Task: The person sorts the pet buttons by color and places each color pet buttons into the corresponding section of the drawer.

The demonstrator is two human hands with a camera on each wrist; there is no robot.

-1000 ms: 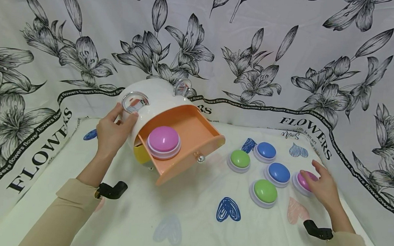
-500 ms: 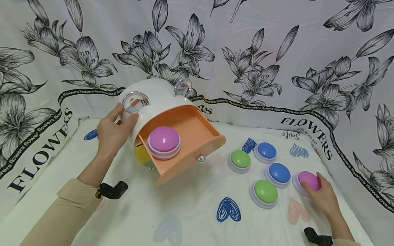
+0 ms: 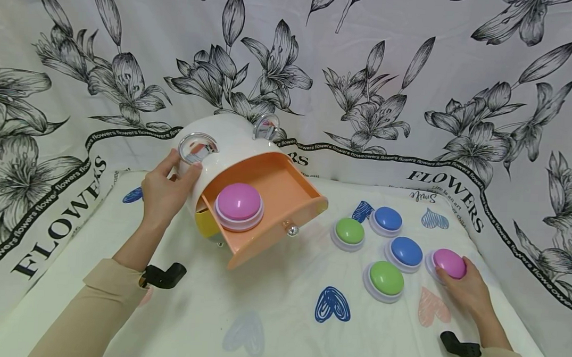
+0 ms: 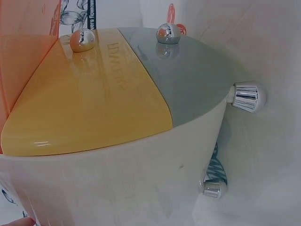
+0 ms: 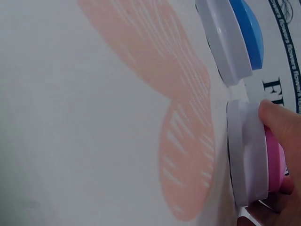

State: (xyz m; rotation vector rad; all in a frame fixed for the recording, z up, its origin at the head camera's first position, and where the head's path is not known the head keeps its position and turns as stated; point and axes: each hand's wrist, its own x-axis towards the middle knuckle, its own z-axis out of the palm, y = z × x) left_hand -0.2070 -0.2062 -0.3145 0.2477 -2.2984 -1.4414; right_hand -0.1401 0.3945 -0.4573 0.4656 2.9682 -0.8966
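A glossy white rounded drawer box (image 3: 230, 127) with chrome feet stands tilted on the cloth at the left. Its orange drawer (image 3: 280, 191) is pulled out, and a pink push button (image 3: 239, 202) sits inside it. My left hand (image 3: 165, 192) holds the box by its side, thumb at the edge below a chrome foot. In the left wrist view, the yellow drawer front (image 4: 89, 103) and grey-green drawer front (image 4: 188, 84) are closed. Far right, my right hand (image 3: 468, 290) grips another pink push button (image 3: 449, 263) by its white base, which rests on the cloth.
Left of the right hand lie two blue push buttons, a nearer one (image 3: 406, 251) and a farther one (image 3: 387, 218). Two green push buttons, one near (image 3: 386, 277) and one farther back (image 3: 349, 231), stand beside them. A flower-print cloth (image 3: 366, 97) hangs behind.
My right hand has come down around the pink push button at the right, and its fingers have closed on the base. The left hand and the drawer box have stayed put.
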